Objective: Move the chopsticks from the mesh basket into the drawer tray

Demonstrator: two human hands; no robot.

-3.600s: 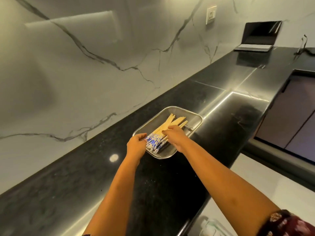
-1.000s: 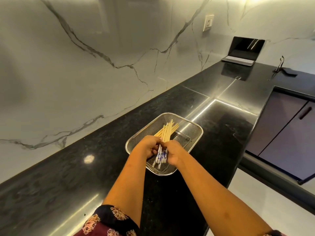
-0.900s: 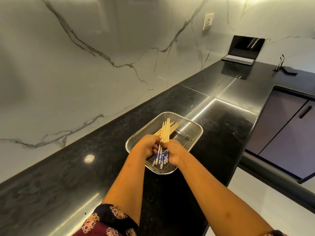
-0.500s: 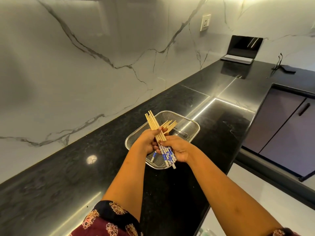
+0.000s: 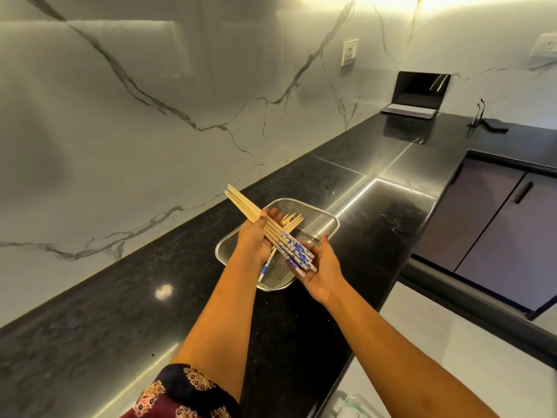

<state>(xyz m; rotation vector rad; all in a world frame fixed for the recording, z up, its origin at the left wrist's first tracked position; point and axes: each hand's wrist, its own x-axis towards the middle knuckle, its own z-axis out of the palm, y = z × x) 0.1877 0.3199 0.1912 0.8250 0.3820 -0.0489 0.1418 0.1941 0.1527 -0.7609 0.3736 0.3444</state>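
A silver mesh basket [image 5: 327,220] sits on the black counter. Above it I hold a bundle of wooden chopsticks [image 5: 272,229] with blue-and-white patterned ends. My left hand [image 5: 254,239] grips the bundle's middle, tips pointing up and left. My right hand [image 5: 321,268] lies palm up under the patterned ends, fingers partly curled. Several more chopsticks [image 5: 291,221] lie in the basket, one patterned end [image 5: 265,268] sticking out below my left hand. No drawer tray is in view.
The black counter [image 5: 120,312] runs along a marble wall [image 5: 150,116] with a socket [image 5: 349,55]. A laptop [image 5: 416,95] stands at the far end. Dark cabinet doors [image 5: 497,230] are on the right, pale floor [image 5: 452,357] below.
I gathered a bundle of chopsticks in the basket, then lifted it clear and swung its tips up to the left. My right hand turned palm up under the patterned ends.
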